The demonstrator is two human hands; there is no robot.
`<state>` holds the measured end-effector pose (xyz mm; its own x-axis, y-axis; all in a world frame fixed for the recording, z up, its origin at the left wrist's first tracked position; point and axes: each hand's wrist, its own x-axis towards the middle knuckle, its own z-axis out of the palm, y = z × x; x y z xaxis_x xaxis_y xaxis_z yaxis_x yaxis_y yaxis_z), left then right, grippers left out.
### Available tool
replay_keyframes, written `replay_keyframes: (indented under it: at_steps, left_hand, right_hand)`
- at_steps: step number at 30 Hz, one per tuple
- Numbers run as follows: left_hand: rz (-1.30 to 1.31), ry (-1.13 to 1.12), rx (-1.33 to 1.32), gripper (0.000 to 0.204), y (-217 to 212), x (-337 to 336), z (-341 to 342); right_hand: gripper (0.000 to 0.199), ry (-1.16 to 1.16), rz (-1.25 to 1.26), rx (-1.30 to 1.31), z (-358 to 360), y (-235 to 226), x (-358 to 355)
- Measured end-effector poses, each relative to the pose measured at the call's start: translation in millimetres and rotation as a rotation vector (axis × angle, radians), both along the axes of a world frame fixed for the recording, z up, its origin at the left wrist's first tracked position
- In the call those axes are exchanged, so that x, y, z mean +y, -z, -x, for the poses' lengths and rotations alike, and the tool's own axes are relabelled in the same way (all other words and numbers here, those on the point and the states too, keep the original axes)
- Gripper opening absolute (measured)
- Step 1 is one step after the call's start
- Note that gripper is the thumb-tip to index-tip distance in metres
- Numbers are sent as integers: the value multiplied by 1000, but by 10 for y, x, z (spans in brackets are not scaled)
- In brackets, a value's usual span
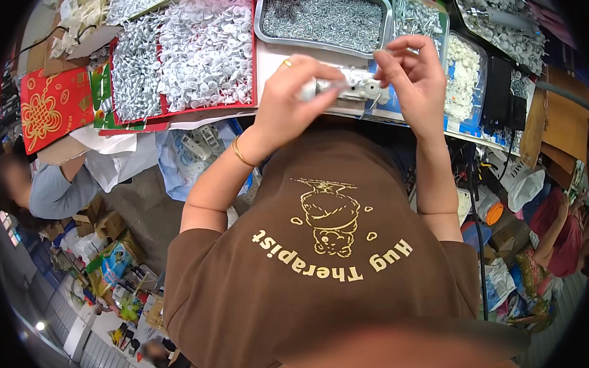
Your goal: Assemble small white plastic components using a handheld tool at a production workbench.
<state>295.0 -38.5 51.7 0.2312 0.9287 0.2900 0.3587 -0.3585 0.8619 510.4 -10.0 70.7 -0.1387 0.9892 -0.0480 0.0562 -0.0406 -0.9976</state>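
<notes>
My left hand (292, 97), with a gold ring and bangle, is curled at the near edge of the worktable. Its fingertips are blurred by motion, and a whitish piece (310, 89) shows between thumb and fingers, too unclear to name. Just right of it lies a small white plastic part with round discs (358, 86). My right hand (416, 73) is raised beside that part, thumb and fingers bent toward each other; anything between them is too small to make out. A thin metal pin (375, 101) sticks out below the discs.
Beyond my hands stands a metal tray (258, 29) of small metal pins. To its left, a red box (255, 67) holds white-headed pieces and screws. Bins with white parts (462, 78) and a black device (499, 95) are at the right. Another person (58, 188) is at the far left.
</notes>
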Motion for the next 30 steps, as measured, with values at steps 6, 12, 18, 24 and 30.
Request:
replay_keyframes:
  at_steps: [6, 12, 18, 24, 30]
  left_hand:
    - [-433, 54, 484, 24, 190, -119, -74]
    - [-374, -32, 511, 24, 156, -182, -110]
    - [-81, -87, 443, 13, 86, -40, -175]
    - [-70, -102, 385, 14, -28, 27, 58]
    - [-15, -936, 1300, 35, -30, 132, 2193]
  right_hand:
    - [24, -301, -533, -602, 19, 124, -41]
    - [28, -413, -586, -722, 39, 81, -69]
    - [24, -540, -325, -788, 80, -53, 114]
    - [24, -630, -323, -766, 7, -131, 155]
    - [31, -133, -271, -541, -190, -79, 101]
